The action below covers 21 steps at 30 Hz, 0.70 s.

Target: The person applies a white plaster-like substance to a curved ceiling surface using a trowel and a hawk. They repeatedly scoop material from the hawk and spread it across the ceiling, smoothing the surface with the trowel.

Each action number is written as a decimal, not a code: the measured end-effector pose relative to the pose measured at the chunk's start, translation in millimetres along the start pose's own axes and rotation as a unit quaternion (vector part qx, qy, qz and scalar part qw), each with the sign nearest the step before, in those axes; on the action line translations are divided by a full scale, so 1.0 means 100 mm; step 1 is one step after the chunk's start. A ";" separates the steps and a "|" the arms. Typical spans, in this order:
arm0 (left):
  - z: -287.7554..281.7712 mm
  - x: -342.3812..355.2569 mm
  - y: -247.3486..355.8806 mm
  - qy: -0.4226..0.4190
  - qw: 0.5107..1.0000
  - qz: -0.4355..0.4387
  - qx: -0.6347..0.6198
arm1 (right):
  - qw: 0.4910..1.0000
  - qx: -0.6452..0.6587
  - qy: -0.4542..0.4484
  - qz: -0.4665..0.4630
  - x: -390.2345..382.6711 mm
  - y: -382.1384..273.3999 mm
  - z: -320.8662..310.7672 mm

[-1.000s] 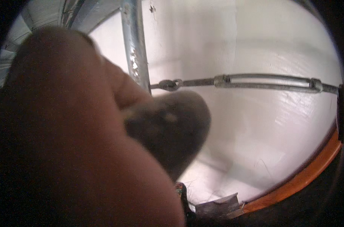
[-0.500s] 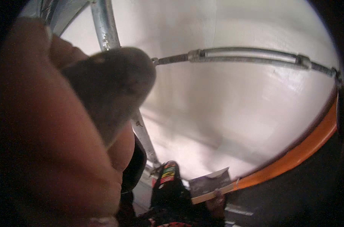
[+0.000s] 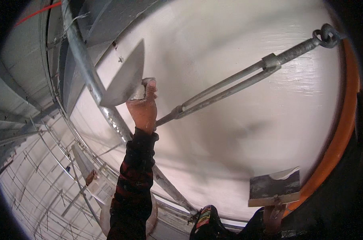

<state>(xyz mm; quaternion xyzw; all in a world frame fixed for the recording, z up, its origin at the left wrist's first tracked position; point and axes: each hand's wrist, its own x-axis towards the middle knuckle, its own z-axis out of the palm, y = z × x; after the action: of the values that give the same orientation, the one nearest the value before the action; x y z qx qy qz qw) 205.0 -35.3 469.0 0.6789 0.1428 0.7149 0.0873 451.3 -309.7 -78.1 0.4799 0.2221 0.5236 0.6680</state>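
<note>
My left hand (image 3: 143,110), in a dark sleeve, is closed on the handle of a metal trowel (image 3: 124,78); the pointed blade tilts upward in front of a galvanized pole (image 3: 83,64). Just right of the hand, a steel turnbuckle (image 3: 225,96) runs diagonally across a curved, glossy white wall (image 3: 229,52). At lower right, my right hand (image 3: 273,218), dim and partly hidden, grips a small dark board (image 3: 273,186) from below; pale material lies along the board's top edge.
Scaffolding (image 3: 41,180) with many rods fills the lower left. Grey metal ribbed structure (image 3: 19,92) and a red line (image 3: 37,14) are at upper left. An orange curved rim (image 3: 341,144) borders the wall at right. A patterned dark knee (image 3: 205,222) shows at the bottom.
The hand that filled the left side close to the lens has moved away and up, the trowel now clearly visible. The view has shifted, revealing scaffolding and more of the turnbuckle.
</note>
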 end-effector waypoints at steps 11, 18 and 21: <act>0.15 -0.05 -0.28 -0.032 0.982 -0.012 0.184 | 0.694 -0.660 -0.038 -0.284 0.08 0.06 0.23; 0.02 -0.16 -0.31 0.038 0.983 -0.056 0.172 | 0.702 -0.657 -0.025 -0.274 0.23 0.08 0.16; -0.13 -0.14 -0.34 0.000 0.976 -0.022 0.217 | 0.694 -0.663 -0.024 -0.280 0.25 0.12 0.10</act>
<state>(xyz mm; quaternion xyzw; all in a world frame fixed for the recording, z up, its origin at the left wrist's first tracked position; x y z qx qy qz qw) 190.5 -8.8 444.8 0.6786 0.3095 0.6645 -0.0463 462.2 -291.2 -57.7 -0.1593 -0.0753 0.3121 0.9336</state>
